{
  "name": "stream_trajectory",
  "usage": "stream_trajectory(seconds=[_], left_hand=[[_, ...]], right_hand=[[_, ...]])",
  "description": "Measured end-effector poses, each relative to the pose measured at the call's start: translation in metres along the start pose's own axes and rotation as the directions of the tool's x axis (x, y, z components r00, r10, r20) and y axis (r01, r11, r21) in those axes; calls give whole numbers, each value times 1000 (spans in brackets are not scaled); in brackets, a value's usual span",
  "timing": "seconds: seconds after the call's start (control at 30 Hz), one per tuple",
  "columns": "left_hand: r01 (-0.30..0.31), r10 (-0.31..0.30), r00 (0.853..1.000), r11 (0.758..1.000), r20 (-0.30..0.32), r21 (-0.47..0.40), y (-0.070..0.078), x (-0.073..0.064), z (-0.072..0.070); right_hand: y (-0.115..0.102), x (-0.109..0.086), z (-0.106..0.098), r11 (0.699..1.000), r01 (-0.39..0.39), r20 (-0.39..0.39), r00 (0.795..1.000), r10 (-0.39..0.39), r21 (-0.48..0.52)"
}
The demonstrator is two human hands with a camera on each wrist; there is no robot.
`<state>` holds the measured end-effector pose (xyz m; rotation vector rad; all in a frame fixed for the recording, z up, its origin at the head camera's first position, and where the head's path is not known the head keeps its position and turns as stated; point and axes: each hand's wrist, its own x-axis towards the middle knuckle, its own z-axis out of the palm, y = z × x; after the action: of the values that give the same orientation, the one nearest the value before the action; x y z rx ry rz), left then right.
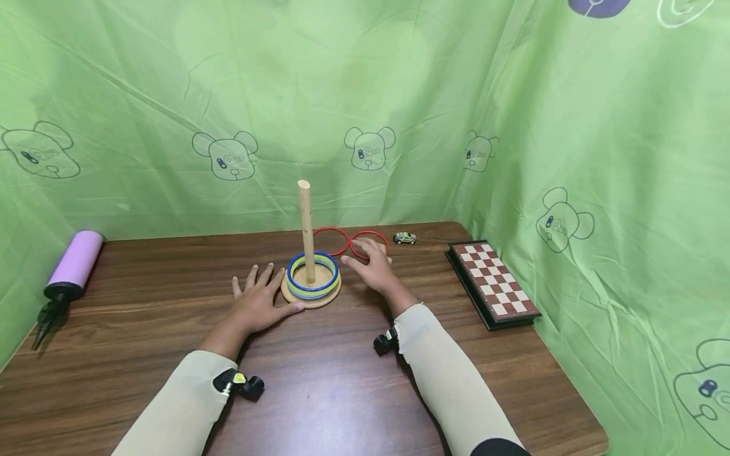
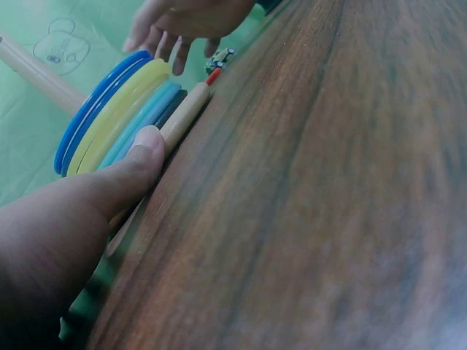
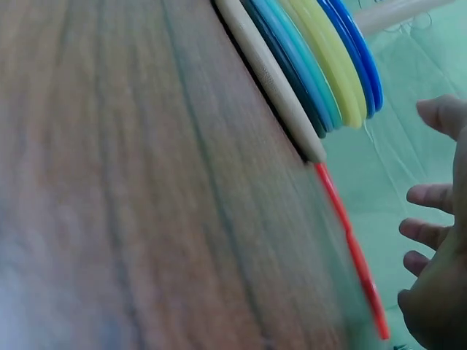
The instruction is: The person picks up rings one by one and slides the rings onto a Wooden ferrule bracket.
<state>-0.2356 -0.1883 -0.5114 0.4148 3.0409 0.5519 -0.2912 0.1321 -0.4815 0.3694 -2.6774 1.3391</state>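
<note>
An upright wooden peg (image 1: pixel 307 218) rises from a round wooden base (image 1: pixel 319 304). Around its foot lies a stack of rings (image 3: pixel 321 65), blue on top, then yellow, light blue and a dark one. My left hand (image 1: pixel 258 305) spreads its fingers at the left of the base, and the thumb (image 2: pixel 139 160) touches the base's edge in the left wrist view. Two red rings (image 1: pixel 333 228) lie flat side by side behind and right of the peg. Over the right-hand one hovers my right hand (image 1: pixel 373 269), fingers spread apart and holding nothing.
A small toy car (image 1: pixel 405 238) stands right of the red rings. On the right lies a checkered board (image 1: pixel 496 278) in a dark case. A purple hand pump (image 1: pixel 76 259) rests at the far left. Green curtains (image 1: pixel 319 76) enclose the brown table (image 1: pixel 342 392).
</note>
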Motion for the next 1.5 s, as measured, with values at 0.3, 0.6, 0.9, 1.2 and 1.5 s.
stream_trajectory(seconds=[0.3, 0.6, 0.9, 1.2, 1.5], left_hand=[[9, -9, 1000, 1000, 15, -7, 1, -2, -2], [10, -10, 1000, 1000, 16, -10, 2, -3, -3], [9, -9, 1000, 1000, 19, -6, 3, -3, -4], [6, -6, 1000, 1000, 16, 7, -1, 0, 1], [7, -7, 1000, 1000, 14, 11, -1, 0, 1]], right_hand=[[12, 6, -1, 996, -76, -30, 997, 74, -43], [26, 13, -4, 991, -123, -70, 990, 120, -50], [36, 20, -9, 983, -160, -75, 985, 153, -88], [42, 23, -7, 979, -167, -69, 985, 160, -120], [38, 26, -6, 968, -208, -65, 978, 200, -140]])
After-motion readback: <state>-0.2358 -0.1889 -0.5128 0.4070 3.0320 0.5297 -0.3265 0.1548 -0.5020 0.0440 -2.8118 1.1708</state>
